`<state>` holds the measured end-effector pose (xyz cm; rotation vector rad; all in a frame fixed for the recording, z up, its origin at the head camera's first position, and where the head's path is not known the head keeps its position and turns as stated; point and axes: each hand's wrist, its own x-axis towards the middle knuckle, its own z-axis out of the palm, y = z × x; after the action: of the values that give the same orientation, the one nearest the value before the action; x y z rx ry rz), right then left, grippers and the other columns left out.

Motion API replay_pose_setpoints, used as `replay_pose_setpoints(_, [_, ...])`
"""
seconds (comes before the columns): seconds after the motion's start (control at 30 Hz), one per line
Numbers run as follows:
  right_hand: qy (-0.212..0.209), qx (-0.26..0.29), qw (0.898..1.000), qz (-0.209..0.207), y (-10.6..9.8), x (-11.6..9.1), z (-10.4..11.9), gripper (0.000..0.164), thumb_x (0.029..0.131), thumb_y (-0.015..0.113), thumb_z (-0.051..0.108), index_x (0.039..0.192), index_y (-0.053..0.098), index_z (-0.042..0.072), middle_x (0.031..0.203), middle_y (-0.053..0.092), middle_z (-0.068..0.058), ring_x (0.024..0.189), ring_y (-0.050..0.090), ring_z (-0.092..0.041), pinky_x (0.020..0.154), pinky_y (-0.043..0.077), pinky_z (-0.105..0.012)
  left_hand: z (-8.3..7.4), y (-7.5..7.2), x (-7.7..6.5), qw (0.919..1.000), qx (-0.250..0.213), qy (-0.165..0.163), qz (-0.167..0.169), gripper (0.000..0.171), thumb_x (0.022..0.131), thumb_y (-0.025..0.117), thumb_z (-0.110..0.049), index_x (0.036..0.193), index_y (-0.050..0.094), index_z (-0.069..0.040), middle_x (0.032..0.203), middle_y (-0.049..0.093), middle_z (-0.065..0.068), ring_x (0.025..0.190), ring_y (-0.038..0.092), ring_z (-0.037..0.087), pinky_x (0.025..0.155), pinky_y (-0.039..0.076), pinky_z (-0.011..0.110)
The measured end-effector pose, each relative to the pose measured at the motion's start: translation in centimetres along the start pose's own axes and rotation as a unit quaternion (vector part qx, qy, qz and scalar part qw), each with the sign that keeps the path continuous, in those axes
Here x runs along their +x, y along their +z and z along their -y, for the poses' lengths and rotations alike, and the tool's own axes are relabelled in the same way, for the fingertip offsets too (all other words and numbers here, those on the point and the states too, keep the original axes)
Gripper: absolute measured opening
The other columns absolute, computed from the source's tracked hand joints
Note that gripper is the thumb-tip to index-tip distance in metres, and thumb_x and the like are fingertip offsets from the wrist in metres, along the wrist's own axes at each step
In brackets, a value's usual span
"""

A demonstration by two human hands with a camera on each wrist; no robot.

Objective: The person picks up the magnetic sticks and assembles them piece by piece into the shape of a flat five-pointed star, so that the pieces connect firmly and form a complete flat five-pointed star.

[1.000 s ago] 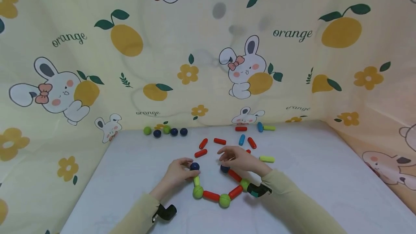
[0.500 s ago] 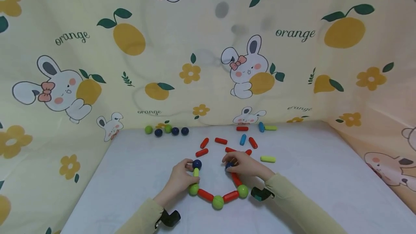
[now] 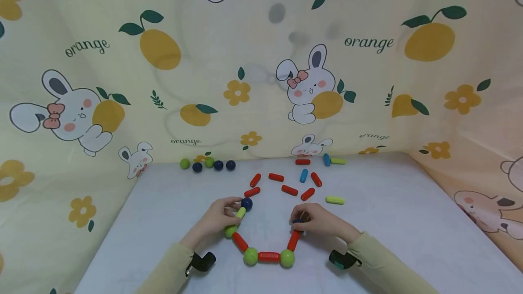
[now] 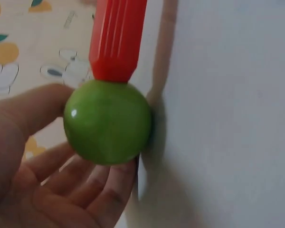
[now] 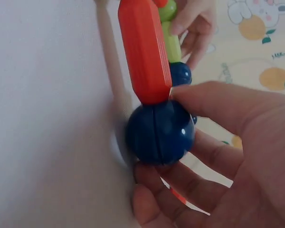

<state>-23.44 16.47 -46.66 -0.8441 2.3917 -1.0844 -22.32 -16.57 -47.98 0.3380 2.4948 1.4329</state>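
A chain of magnetic rods and balls curves in a U between my two hands. At its left end is a dark blue ball [image 3: 247, 203], joined to a yellow-green rod [image 3: 240, 213] that my left hand [image 3: 213, 219] pinches. A green ball [image 4: 107, 123] with a red rod [image 4: 118, 42] attached sits by that hand's fingers. Along the bottom run two green balls with a red rod [image 3: 268, 257] between them. My right hand [image 3: 324, 222] grips the dark blue ball [image 5: 160, 135] at the right end, where another red rod [image 5: 145, 52] joins it.
Several loose red rods [image 3: 289, 190] lie behind the chain, with a blue rod [image 3: 303, 175] among them. To the right is a loose yellow-green rod [image 3: 335, 200]. Green and dark blue balls [image 3: 218, 165] line the back left, before a patterned curtain [image 3: 261, 103].
The right hand has moved right and nearer with its blue ball, uncovering red rods behind. The chain's lower part has swung left and spread wider; the left hand has shifted slightly left.
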Motion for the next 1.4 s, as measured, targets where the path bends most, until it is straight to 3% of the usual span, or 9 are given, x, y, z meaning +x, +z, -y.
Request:
replay_pose_setpoints(0.13, [-0.009, -0.004, 1.000, -0.006, -0.3, 0.5, 0.4, 0.012, 0.090, 0.068, 0.021, 0.098, 0.066, 0.012, 0.088, 0.063, 0.005, 0.079, 0.058, -0.016, 0.069, 0.052, -0.027, 0.3, -0.9, 0.4, 0.9997, -0.008, 0.000, 0.023, 0.055, 0.083, 0.074, -0.012, 0.134, 0.053, -0.008, 0.114, 0.063, 0.008, 0.089, 0.061, 0.019, 0.076, 0.054, 0.033])
replay_pose_setpoints(0.33, [-0.002, -0.036, 0.993, -0.115, -2.5, 2.9, 0.5, 0.022, 0.088, 0.069, 0.013, 0.109, 0.064, 0.005, 0.096, 0.063, -0.004, 0.088, 0.058, -0.020, 0.075, 0.052, -0.030, 0.5, -1.2, 0.7, 0.9989, -0.018, -0.006, 0.043, 0.054, 0.083, 0.074, -0.013, 0.134, 0.055, -0.011, 0.116, 0.063, 0.008, 0.091, 0.061, 0.020, 0.078, 0.054, 0.034])
replay_pose_setpoints(0.43, [0.006, -0.057, 0.988, -0.140, -3.7, 4.5, 0.5, 0.029, 0.087, 0.068, 0.009, 0.115, 0.061, 0.002, 0.104, 0.063, -0.011, 0.093, 0.058, -0.023, 0.078, 0.052, -0.035, 0.4, -1.3, 0.9, 0.9987, -0.017, -0.007, 0.047, 0.054, 0.083, 0.074, -0.012, 0.134, 0.055, -0.012, 0.116, 0.063, 0.008, 0.090, 0.061, 0.020, 0.078, 0.054, 0.034])
replay_pose_setpoints(0.57, [0.030, -0.085, 0.988, -0.128, -4.5, 6.3, 0.5, 0.031, 0.086, 0.069, 0.008, 0.116, 0.061, 0.002, 0.106, 0.062, -0.012, 0.095, 0.056, -0.024, 0.080, 0.051, -0.038, 0.1, -1.4, 1.1, 0.9986, -0.017, -0.005, 0.049, 0.054, 0.083, 0.074, -0.009, 0.133, 0.054, -0.010, 0.114, 0.063, 0.008, 0.089, 0.062, 0.020, 0.077, 0.054, 0.034])
replay_pose_setpoints(0.73, [0.068, -0.080, 0.989, -0.103, -4.3, 7.8, -0.2, 0.031, 0.083, 0.073, 0.005, 0.113, 0.063, 0.005, 0.100, 0.061, -0.008, 0.088, 0.055, -0.022, 0.074, 0.052, -0.033, 0.0, -1.3, 1.3, 0.9985, -0.014, -0.009, 0.052, 0.055, 0.081, 0.074, -0.008, 0.132, 0.054, -0.009, 0.111, 0.063, 0.008, 0.087, 0.061, 0.020, 0.078, 0.054, 0.034])
replay_pose_setpoints(1.0, [0.084, -0.082, 0.989, -0.087, -3.6, 8.5, -1.1, 0.031, 0.081, 0.072, -0.001, 0.109, 0.064, 0.009, 0.095, 0.060, -0.004, 0.087, 0.054, -0.021, 0.077, 0.052, -0.033, 0.0, -1.3, 1.4, 0.9981, -0.019, -0.025, 0.053, 0.056, 0.080, 0.074, -0.008, 0.132, 0.054, -0.011, 0.110, 0.064, 0.008, 0.085, 0.062, 0.020, 0.077, 0.054, 0.034])
replay_pose_setpoints(1.2, [0.053, -0.083, 0.992, -0.079, -2.7, 8.5, -0.2, 0.027, 0.083, 0.072, 0.002, 0.109, 0.066, 0.010, 0.095, 0.061, -0.002, 0.088, 0.054, -0.019, 0.078, 0.052, -0.032, -0.2, -1.2, 1.4, 0.9982, -0.016, -0.024, 0.052, 0.055, 0.081, 0.074, -0.007, 0.132, 0.054, -0.011, 0.108, 0.064, 0.008, 0.085, 0.062, 0.020, 0.077, 0.054, 0.034])
replay_pose_setpoints(1.4, [-0.011, -0.061, 0.998, -0.029, -1.1, 8.6, 1.8, 0.025, 0.086, 0.071, 0.006, 0.110, 0.066, 0.008, 0.096, 0.062, 0.000, 0.086, 0.056, -0.019, 0.076, 0.051, -0.030, -0.3, -1.1, 1.6, 0.9983, -0.023, -0.025, 0.048, 0.056, 0.081, 0.074, -0.007, 0.133, 0.053, -0.012, 0.110, 0.062, 0.008, 0.086, 0.061, 0.020, 0.077, 0.054, 0.034])
